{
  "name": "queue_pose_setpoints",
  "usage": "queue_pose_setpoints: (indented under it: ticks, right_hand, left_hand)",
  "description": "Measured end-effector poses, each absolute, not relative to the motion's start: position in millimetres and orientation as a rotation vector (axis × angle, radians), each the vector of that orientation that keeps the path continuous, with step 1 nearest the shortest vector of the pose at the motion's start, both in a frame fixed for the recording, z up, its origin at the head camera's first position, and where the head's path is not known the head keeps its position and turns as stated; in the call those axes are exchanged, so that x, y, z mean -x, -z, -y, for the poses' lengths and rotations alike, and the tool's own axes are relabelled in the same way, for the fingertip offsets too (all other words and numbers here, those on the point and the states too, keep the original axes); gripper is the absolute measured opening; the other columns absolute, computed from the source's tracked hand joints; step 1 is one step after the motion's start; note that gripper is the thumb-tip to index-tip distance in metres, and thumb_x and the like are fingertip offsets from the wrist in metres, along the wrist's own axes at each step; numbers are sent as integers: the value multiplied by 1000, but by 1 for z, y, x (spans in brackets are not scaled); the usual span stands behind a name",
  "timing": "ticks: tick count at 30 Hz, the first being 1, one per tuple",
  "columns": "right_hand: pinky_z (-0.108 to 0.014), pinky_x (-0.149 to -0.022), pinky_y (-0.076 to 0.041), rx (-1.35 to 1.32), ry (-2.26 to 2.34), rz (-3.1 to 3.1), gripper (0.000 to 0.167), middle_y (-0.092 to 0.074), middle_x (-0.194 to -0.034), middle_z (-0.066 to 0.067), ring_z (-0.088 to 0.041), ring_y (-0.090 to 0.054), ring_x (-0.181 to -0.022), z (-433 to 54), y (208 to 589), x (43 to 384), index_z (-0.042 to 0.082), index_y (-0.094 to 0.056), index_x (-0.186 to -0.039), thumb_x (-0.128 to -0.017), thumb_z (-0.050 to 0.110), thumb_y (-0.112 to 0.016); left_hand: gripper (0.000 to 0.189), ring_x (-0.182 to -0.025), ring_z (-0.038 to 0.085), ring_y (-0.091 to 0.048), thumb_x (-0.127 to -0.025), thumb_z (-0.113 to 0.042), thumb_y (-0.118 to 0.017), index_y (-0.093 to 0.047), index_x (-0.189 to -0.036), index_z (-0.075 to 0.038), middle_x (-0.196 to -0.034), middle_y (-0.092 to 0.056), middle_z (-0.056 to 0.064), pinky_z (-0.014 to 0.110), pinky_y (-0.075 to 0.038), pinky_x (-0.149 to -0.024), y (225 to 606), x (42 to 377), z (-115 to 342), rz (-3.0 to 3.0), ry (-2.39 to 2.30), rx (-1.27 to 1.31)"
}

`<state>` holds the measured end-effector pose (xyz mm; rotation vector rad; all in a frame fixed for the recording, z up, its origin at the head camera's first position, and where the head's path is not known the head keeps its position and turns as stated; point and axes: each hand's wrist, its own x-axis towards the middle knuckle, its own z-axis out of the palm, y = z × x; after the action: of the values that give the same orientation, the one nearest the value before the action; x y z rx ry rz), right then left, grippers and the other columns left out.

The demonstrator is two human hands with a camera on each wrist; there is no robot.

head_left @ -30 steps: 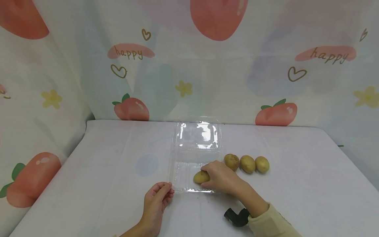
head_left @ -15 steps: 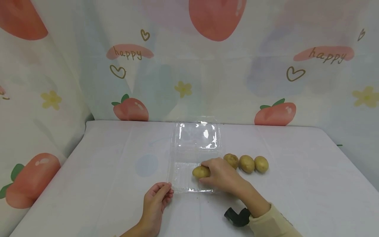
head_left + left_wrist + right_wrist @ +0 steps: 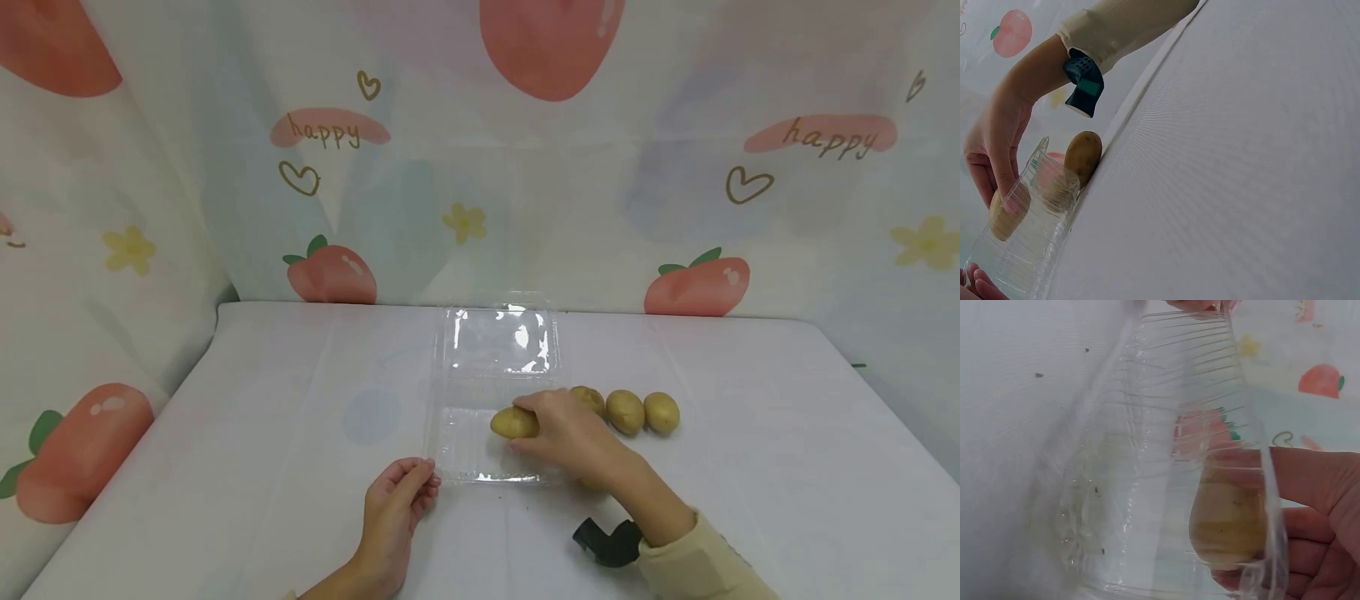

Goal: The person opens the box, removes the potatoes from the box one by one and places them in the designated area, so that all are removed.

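Note:
A clear plastic clamshell box lies unfolded on the white cloth, its lid laid back toward the wall. My left hand pinches the box's front left corner between thumb and fingers. Over the tray part, my right hand grips a yellow potato from its right side. In the right wrist view that potato shows through the clear tray wall. Three potatoes sit in a row right of the box, the nearest partly covered by my right hand. Another potato is mostly hidden under my right wrist.
A black elbow-shaped piece is worn at my right cuff. Behind the table hangs a printed curtain with fruit and flowers. Tiny dark specks dot the cloth near the box. White cloth stretches to the left.
My right hand has shifted up in the head view with the potato, from the tray's front toward its middle. A potato has come partly into sight under my right wrist. My left hand holds still.

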<state>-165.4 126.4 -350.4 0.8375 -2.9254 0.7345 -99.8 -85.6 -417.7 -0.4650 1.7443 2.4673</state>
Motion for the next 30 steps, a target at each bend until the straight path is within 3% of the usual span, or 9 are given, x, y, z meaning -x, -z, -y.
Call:
queue_pose_setpoints:
  ticks: [3, 13, 24, 30]
  right_hand:
    - [-25, -59, -40, -809, -696, 2923, 37, -62, -83, 3, -8, -47, -65, -128, 346, 162, 1, -66, -101, -73, 22, -77]
    - [-27, -61, -43, -839, -638, 2819, 36, -65, -87, 0, -8, -52, -68, -134, 338, 157, 1, -66, -100, -72, 22, -78]
    - [-34, -76, -49, -688, -771, 2887, 44, -65, -103, -10, -22, -60, -92, -143, 334, 151, -4, -63, -109, -73, 19, -77]
    - [-36, -76, -49, -638, -741, 2888, 44, -66, -102, -10, -23, -61, -91, -151, 334, 149, -2, -64, -108, -73, 21, -77]
  left_hand:
    - [18, -73, 13, -54, -89, -15, -59, -53, -96, 0, -82, -57, 6, 21, -47, -66, 418, 100, 86, -1741, -2471, 447]
    - [17, -73, 13, -54, -89, -15, -59, -53, -95, 0, -82, -57, 5, 21, -47, -66, 418, 101, 86, -1731, -2477, 444]
    - [18, -74, 13, -54, -89, -16, -59, -53, -96, 0, -84, -57, 6, 22, -47, -67, 419, 99, 87, -1727, -2475, 424]
    - [18, -75, 13, -54, -89, -16, -59, -53, -95, 0, -84, -57, 6, 22, -47, -68, 417, 99, 85, -1735, -2460, 452]
